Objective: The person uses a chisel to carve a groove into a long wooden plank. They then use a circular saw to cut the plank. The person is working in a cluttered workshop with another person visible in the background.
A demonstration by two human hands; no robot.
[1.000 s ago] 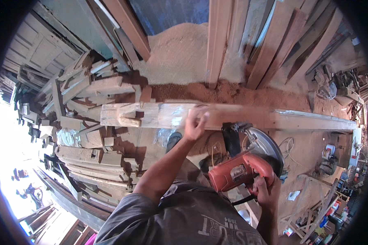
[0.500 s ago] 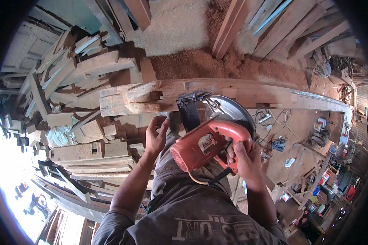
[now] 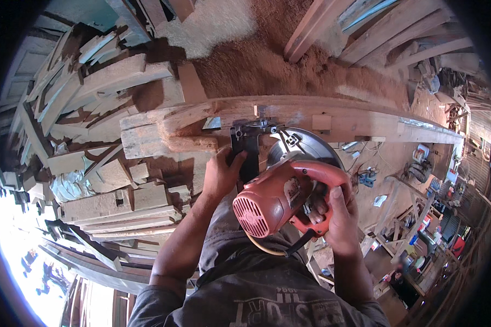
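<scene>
- My right hand (image 3: 341,218) closes round the rear handle of the red circular saw (image 3: 273,199); I can't see whether a finger is on the trigger.
- My left hand (image 3: 222,173) is at the edge of the black base plate (image 3: 249,158), fingers bent, thumb over it. Can't tell whether they truly grip.
- Saw is above my lap, front end overlapping the near edge of the notched beam (image 3: 360,125), which runs across in front of me. Resting on it or just above: unclear.
- Risk: left fingers sit near the silver blade housing (image 3: 311,148). A slip of the plate, or a kick if the saw runs, could carry the blade side toward them.
- Risk: the cord (image 3: 297,244) loops below the motor, close to my trousers (image 3: 223,218); a snag there could jerk the saw.
- Risk: sawdust (image 3: 245,71) and offcuts all round; poor footing could spoil a steady hold.
- Containers: crumpled clear plastic (image 3: 71,185), perhaps a bag, on the wood stack (image 3: 98,207); contents not readable. Small white tub-like thing (image 3: 421,151) off right; too small to see inside.
</scene>
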